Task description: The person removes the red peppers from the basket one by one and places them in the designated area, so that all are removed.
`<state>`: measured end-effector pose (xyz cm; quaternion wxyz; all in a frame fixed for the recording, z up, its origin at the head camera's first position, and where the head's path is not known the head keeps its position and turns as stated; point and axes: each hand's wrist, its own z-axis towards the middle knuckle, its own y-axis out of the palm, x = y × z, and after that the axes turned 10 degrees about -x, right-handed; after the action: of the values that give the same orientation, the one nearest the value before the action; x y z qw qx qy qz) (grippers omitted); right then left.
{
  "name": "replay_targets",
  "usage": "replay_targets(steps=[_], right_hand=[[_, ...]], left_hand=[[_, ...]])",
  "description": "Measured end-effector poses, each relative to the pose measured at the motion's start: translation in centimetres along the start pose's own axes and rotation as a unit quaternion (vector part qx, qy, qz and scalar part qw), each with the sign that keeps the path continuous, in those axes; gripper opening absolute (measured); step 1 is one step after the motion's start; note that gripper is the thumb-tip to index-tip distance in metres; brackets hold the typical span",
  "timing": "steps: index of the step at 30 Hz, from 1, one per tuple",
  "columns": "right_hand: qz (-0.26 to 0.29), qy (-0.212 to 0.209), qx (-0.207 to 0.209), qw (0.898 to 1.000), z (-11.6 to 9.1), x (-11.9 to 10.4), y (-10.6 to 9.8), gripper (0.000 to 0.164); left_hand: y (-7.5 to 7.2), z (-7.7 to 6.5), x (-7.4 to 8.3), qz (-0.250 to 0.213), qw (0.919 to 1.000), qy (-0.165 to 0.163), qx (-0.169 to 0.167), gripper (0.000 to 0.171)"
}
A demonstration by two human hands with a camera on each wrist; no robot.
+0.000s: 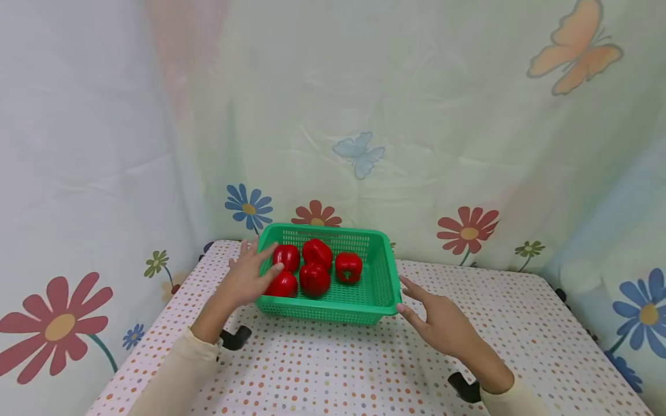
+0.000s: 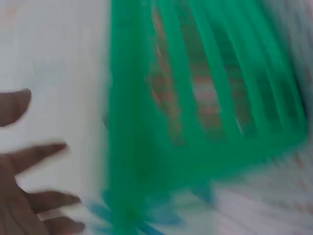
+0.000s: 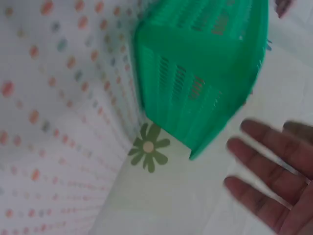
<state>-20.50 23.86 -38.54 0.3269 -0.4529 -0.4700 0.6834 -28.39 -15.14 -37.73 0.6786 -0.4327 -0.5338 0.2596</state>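
A green plastic basket (image 1: 382, 277) with slotted sides stands on the table, toward its far edge. Several red bell peppers (image 1: 314, 280) lie inside, mostly in the left half. My left hand (image 1: 248, 276) hovers by the basket's left end, fingers spread, overlapping that rim in the head view; the left wrist view shows its fingertips apart from the basket wall (image 2: 142, 147). At the right end, my right hand (image 1: 439, 320) has its fingers extended near the rim corner. In the right wrist view those fingers (image 3: 266, 169) are straight and hold nothing.
A white tablecloth (image 1: 322, 370) with colored dots covers the table. Behind it hangs a pale curtain (image 1: 416, 115) printed with flowers and butterflies, close to the basket's far side. Dark wrist mounts (image 1: 465, 388) sit under both wrists.
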Motion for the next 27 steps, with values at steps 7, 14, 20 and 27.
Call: replay_targets(steps=[7, 14, 20, 27], right_hand=[[0.0, -0.134, -0.013, 0.991, 4.7, 1.5, -2.1, 0.058], [0.094, -0.162, -0.074, 0.979, 10.2, 0.9, -2.1, 0.059], [0.148, -0.127, -0.132, 0.972, 13.2, -0.2, -1.1, 0.066], [0.053, -0.112, -0.175, 0.977, 16.3, 0.9, -1.3, 0.067]], left_hand=[[1.0, 4.7, -9.1, -0.42, 0.9062, 0.037, -0.034, 0.053], [3.1, 6.8, -10.6, -0.562, 0.8208, 0.091, -0.041, 0.058], [3.4, 6.7, -10.9, -0.543, 0.8319, 0.095, -0.067, 0.059], [3.8, 6.9, -10.1, -0.525, 0.8469, 0.07, -0.051, 0.055]])
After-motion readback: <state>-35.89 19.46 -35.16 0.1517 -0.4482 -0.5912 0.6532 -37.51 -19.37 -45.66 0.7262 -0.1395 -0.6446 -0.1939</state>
